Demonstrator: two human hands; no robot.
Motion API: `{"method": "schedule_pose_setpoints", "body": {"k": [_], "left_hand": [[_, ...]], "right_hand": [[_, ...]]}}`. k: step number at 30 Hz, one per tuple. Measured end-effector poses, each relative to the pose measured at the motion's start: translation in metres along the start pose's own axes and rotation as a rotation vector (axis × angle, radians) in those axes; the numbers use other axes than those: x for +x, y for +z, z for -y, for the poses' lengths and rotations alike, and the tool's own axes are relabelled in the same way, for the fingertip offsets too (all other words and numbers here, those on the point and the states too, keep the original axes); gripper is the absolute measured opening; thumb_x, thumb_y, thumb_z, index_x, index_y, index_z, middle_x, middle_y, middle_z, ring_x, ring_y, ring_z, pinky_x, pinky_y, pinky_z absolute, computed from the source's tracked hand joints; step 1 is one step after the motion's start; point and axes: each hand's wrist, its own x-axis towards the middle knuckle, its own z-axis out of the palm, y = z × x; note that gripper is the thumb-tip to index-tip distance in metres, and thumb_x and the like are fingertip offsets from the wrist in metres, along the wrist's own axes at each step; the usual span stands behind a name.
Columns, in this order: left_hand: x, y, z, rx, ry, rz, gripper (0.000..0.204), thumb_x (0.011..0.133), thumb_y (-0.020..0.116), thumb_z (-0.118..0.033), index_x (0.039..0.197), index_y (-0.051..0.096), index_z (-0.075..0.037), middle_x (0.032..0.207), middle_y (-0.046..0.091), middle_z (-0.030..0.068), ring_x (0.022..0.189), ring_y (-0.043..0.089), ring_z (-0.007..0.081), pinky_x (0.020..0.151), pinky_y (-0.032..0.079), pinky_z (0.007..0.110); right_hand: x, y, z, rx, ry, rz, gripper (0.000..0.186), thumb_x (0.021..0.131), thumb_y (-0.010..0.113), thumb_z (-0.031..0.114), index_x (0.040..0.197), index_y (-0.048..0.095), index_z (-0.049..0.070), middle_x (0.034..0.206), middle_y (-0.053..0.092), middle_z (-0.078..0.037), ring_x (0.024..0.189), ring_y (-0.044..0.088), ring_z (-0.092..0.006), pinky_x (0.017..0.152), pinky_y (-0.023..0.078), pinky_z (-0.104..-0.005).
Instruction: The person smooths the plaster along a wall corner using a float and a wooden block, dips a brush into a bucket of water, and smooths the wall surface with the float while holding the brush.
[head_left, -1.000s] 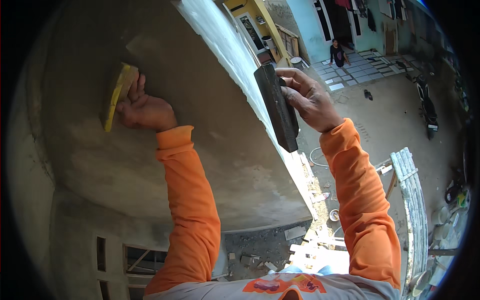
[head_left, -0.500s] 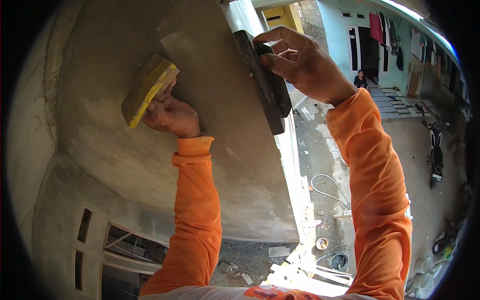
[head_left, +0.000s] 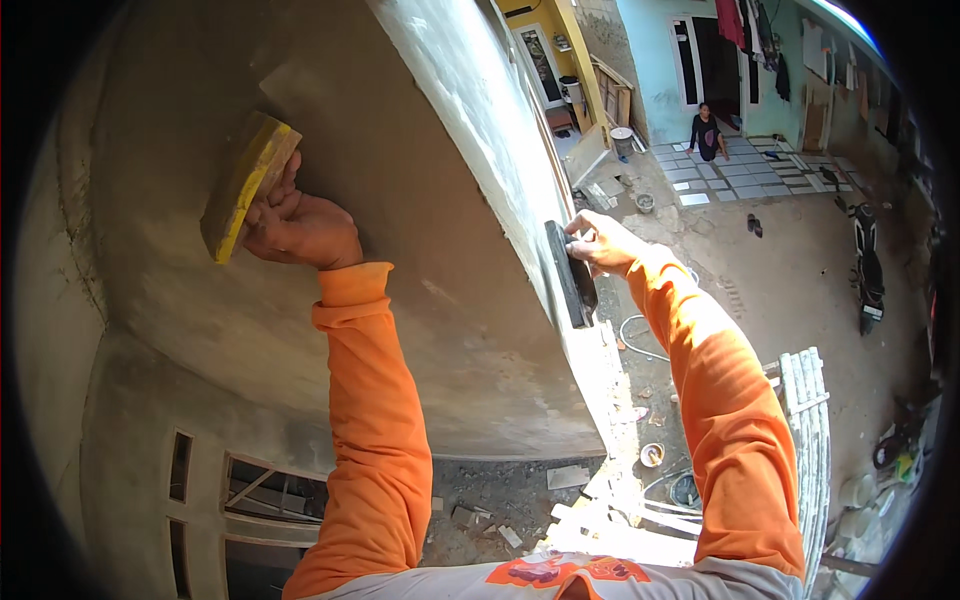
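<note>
My left hand (head_left: 300, 228) grips a yellow-edged block float (head_left: 238, 190) over the shaded grey plastered surface (head_left: 450, 340), near its upper middle. My right hand (head_left: 605, 242) is closed on a dark rectangular float (head_left: 568, 275), held along the sunlit, pale outer edge (head_left: 450, 80) of that plastered wall, where it looks to be resting against the edge. Both forearms are in orange sleeves. The float in my left hand partly hides its fingers.
Below are a ground with rubble (head_left: 505, 505), a pale ladder-like frame (head_left: 808, 430), a bucket (head_left: 652, 455) and a hose. A motorbike (head_left: 868, 280) stands at the right; a person (head_left: 705, 140) sits on tiles before a blue house. A window opening (head_left: 275, 485) is lower left.
My right hand and its dark float have moved down and away from me onto the bright edge. My left hand rose and shifted right, then came back left with its float.
</note>
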Motion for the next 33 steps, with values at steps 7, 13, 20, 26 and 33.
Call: {"method": "schedule_pose_setpoints", "body": {"k": [7, 13, 20, 26, 33], "left_hand": [[0.003, 0.003, 0.008, -0.063, 0.080, 0.019, 0.047, 0.089, 0.044, -0.033, 0.098, 0.057, 0.012, 0.092, 0.065, 0.0214, 0.074, 0.068, 0.0279, 0.067, 0.060, 0.032], [0.001, 0.000, 0.015, -0.071, 0.108, -0.009, 0.050, 0.090, 0.044, -0.036, 0.098, 0.058, 0.012, 0.091, 0.066, 0.0203, 0.075, 0.068, 0.0284, 0.065, 0.059, 0.033], [0.005, -0.002, 0.016, 0.005, 0.113, -0.004, 0.059, 0.084, 0.039, -0.038, 0.107, 0.056, 0.014, 0.096, 0.065, 0.0226, 0.080, 0.068, 0.0327, 0.071, 0.057, 0.035], [-0.001, 0.004, 0.013, -0.048, 0.104, 0.012, 0.048, 0.081, 0.039, -0.026, 0.102, 0.057, 0.013, 0.093, 0.065, 0.0221, 0.074, 0.067, 0.0297, 0.066, 0.059, 0.033], [0.006, -0.011, 0.022, 0.014, 0.110, 0.042, 0.052, 0.083, 0.039, -0.033, 0.096, 0.059, 0.013, 0.087, 0.065, 0.0227, 0.068, 0.067, 0.0309, 0.062, 0.058, 0.034]], "right_hand": [[-0.051, -0.019, 0.065, 0.180, -0.282, -0.016, 0.034, 0.086, 0.064, 0.016, 0.117, 0.056, 0.007, 0.084, 0.056, -0.002, 0.070, 0.050, -0.0083, 0.060, 0.046, -0.0238], [-0.063, 0.009, 0.063, 0.265, -0.368, -0.055, 0.033, 0.087, 0.064, 0.017, 0.117, 0.056, 0.006, 0.083, 0.055, 0.000, 0.076, 0.053, -0.0081, 0.066, 0.045, -0.0248], [-0.051, 0.046, 0.062, 0.106, -0.380, -0.092, 0.030, 0.089, 0.059, 0.005, 0.118, 0.050, 0.005, 0.091, 0.058, -0.003, 0.080, 0.054, -0.0073, 0.072, 0.046, -0.0233], [-0.027, 0.067, -0.103, 0.032, -0.062, -0.132, 0.034, 0.080, 0.066, 0.014, 0.111, 0.055, 0.005, 0.078, 0.047, -0.001, 0.073, 0.045, -0.0131, 0.068, 0.041, -0.0291], [-0.046, 0.041, -0.084, 0.100, -0.144, -0.252, 0.030, 0.084, 0.065, 0.013, 0.112, 0.057, 0.007, 0.083, 0.059, -0.007, 0.074, 0.053, -0.0118, 0.067, 0.046, -0.0274]]}}
